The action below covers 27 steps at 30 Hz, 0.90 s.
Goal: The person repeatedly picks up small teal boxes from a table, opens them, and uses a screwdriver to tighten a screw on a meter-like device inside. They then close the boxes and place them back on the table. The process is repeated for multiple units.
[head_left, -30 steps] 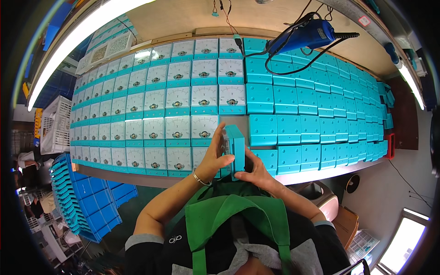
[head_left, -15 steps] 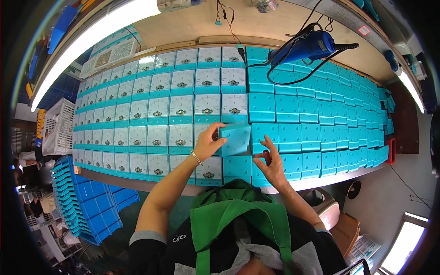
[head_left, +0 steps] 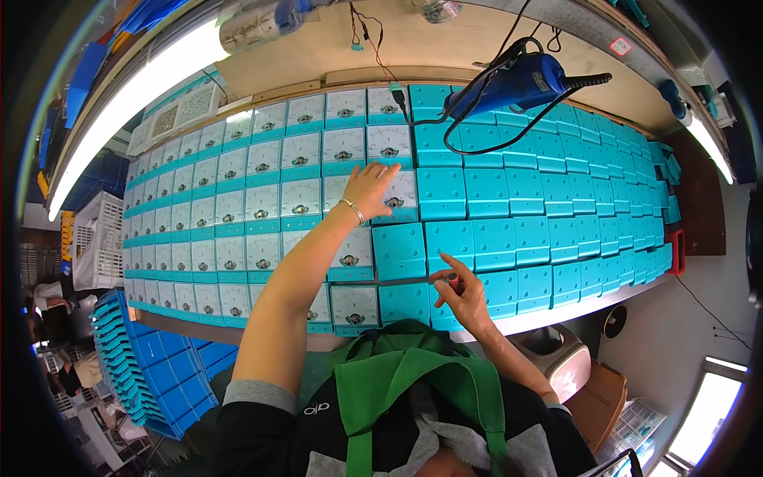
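Fingers apart, my left hand (head_left: pixel 368 191) lies over the left part of a white-faced panel meter (head_left: pixel 406 189), in the third row from the back; it hides much of the face. Just below it, a teal meter (head_left: pixel 400 251) lies back up, next to other face-down ones. My right hand (head_left: pixel 467 298) hovers above the front rows, index finger stretched out. Its other fingers curl around a small dark thing with a reddish end (head_left: pixel 454 281); the kind cannot be made out.
Face-up meters (head_left: pixel 262 213) fill the bench's left side, face-down teal ones (head_left: pixel 556 191) the right. A blue corded tool (head_left: pixel 509 83) hangs over the back rows. Stacked blue crates (head_left: pixel 163 362) stand at the left, a stool (head_left: pixel 560 362) at the right.
The teal meter that my left hand held tilted now lies back up in its row. My left hand has let go and moved up to the meter behind; my right hand stays nearby.
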### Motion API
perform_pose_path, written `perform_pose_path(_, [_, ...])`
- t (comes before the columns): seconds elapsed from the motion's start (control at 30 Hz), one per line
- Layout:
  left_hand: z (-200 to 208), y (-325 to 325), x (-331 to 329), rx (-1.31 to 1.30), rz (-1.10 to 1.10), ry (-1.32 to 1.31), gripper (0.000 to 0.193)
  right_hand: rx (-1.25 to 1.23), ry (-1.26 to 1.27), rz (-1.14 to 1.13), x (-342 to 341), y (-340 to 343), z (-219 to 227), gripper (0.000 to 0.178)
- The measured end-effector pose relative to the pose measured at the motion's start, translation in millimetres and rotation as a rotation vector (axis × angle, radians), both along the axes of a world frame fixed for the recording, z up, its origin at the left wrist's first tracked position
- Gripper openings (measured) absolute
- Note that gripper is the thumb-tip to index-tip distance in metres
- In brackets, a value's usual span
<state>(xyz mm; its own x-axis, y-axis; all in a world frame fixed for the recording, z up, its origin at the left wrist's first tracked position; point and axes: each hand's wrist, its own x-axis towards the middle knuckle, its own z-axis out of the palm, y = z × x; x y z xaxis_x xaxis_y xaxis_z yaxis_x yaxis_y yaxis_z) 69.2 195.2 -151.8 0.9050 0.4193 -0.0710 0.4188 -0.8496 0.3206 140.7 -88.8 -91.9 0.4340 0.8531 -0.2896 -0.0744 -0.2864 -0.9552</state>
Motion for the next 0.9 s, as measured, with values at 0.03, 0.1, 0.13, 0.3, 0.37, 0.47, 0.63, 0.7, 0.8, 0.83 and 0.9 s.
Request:
perform_pose_path(0.03, [6.3,-0.3,-0.5,-0.020,-0.021,-0.042,0.094,-0.003,-0.007,0.014,1.8,-2.0,-8.5,0.049])
perform_pose_path(0.1, [23.3,-2.0,-6.0,-0.106,-0.039,-0.183,0.095,-0.046,0.049,0.012,7.5,-5.8,-21.0,0.043])
perform_pose_path(0.13, [33.4,-7.2,-15.0,-0.179,-0.029,-0.285,0.095,-0.092,0.109,0.000,13.0,-6.9,-24.7,0.041])
perform_pose_path(0.3, [87.4,-64.4,-44.0,-0.492,-0.083,-0.446,0.097,-0.030,0.915,-0.189,10.7,18.2,-4.0,0.061])
perform_pose_path(0.37, [90.2,-90.6,-48.3,-0.582,-0.088,-0.520,0.097,0.073,1.244,-0.078,11.1,23.7,-7.7,0.067])
perform_pose_path(0.47, [92.9,-96.6,-63.2,-0.624,-0.061,-0.500,0.097,0.035,1.194,-0.026,9.4,19.4,-2.6,0.070])
perform_pose_path(0.63, [104.7,-93.5,-85.3,-0.723,-0.034,-0.478,0.103,-0.227,-0.460,0.091,41.1,-2.9,-11.0,0.095])
perform_pose_path(0.7, [107.0,-98.6,-91.1,-0.633,-0.073,-0.423,0.103,-0.331,-0.892,0.115,36.7,-6.2,-11.2,0.096])
perform_pose_path(0.8, [114.2,-105.3,-95.3,-0.590,-0.098,-0.403,0.101,-0.318,-1.099,0.107,31.7,-10.2,-14.5,0.097])
perform_pose_path(0.83, [116.0,-107.5,-97.4,-0.586,-0.094,-0.401,0.101,-0.198,-1.091,0.065,28.6,-8.6,-13.8,0.097])
perform_pose_path(0.9, [118.6,-109.4,-98.9,-0.570,-0.097,-0.401,0.100,-0.037,-0.698,-0.038,17.4,-9.0,-7.1,0.076])
